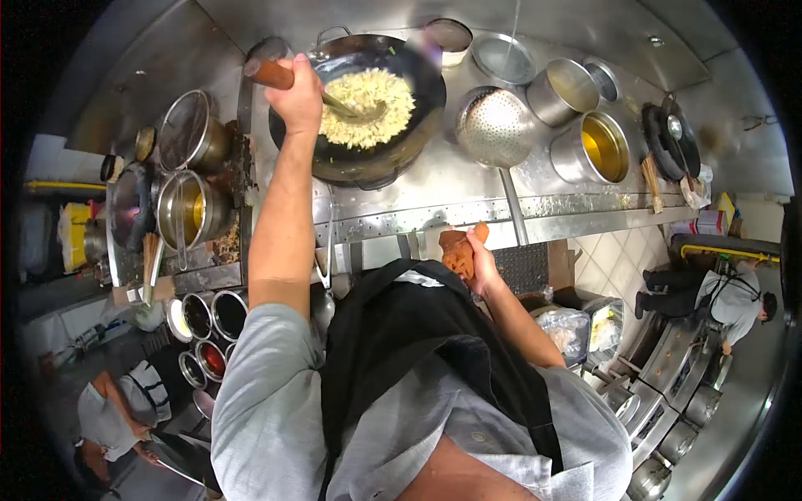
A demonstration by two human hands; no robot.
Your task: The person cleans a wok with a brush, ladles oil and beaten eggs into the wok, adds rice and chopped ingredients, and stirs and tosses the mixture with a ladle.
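Note:
My left hand (pixel 298 98) is closed around the wooden handle (pixel 271 74) of a metal wok utensil. The utensil's shaft (pixel 337 104) slants down into pale yellow fried rice (pixel 368 92), which hides its working end, so I cannot tell ladle from spatula. The rice lies in a large black wok (pixel 359 167) on the steel cooking range. Close to the front of my black apron, my right hand (pixel 482 265) grips a crumpled orange-brown cloth (pixel 457 253), beyond the range's front edge and apart from the wok.
A perforated strainer (pixel 494 125) sits right of the wok, its handle reaching over the front edge. Nearby stand metal pots, one a pot of yellow oil (pixel 595 154). More pots (pixel 196 134) and sauce containers (pixel 210 359) are at left. Two people (pixel 735 301) (pixel 117 413) work nearby.

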